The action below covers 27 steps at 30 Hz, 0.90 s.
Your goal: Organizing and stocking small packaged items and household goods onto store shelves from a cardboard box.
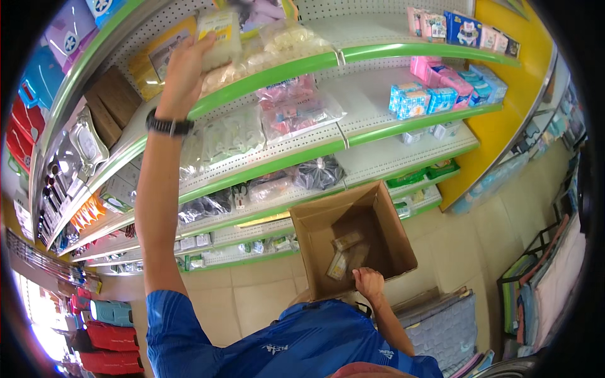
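Up on the top shelf at the left, my left hand (185, 71) grips a clear packet with white contents and a yellow label (222, 35). More clear plastic packets with pale contents (283, 40) lie beside it along the green-edged shelf (302, 66). In front of my body an open cardboard box (309, 245) is tilted, its opening facing up. Curled fingers of my right hand (369, 283) close over the box's near rim. Inside, a few small packets with yellow-and-white labels (338, 265) rest on the bottom.
Lower shelves hold clear bags (227, 134), pink bags (298, 111) and black bundled goods (320, 172). Blue and pink tissue packs (425, 100) stand at the right, by a yellow end panel (491, 94). Folded quilted mats (442, 326) and a rack of textiles (543, 283) are at the lower right.
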### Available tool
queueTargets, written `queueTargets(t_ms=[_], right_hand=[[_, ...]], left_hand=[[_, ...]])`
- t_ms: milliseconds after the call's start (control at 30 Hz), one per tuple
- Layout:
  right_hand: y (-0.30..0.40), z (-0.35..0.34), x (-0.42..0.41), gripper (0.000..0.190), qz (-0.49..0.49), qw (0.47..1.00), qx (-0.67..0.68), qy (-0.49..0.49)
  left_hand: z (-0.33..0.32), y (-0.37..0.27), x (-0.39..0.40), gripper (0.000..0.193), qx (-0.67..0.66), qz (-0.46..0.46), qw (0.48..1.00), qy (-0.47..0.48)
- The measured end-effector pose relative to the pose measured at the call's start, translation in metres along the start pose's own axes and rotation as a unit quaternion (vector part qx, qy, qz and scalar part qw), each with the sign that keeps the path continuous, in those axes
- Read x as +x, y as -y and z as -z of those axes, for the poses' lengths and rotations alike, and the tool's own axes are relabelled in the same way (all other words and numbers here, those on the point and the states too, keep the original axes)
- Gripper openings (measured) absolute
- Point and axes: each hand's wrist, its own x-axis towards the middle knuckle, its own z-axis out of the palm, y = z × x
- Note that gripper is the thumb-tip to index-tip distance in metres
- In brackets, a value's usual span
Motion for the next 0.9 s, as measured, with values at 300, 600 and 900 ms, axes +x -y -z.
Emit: queueTargets(t_ms=[300,600,900], right_hand=[[-0.002,0.0,-0.004,0.032,-0.017,1.0,0.009,-0.017],[-0.003,-0.003,-0.001,0.029,-0.022,0.999,0.006,-0.027],[0.0,-0.002,0.002,0.029,-0.023,0.999,-0.01,-0.023]], left_hand=[[-0.008,0.045,0.08,0.039,-0.041,0.148,0.987,-0.054],[-0.003,0.037,0.075,0.048,0.223,0.119,0.966,0.055],[0.025,0.068,0.061,0.058,0.508,-0.048,0.858,0.047]])
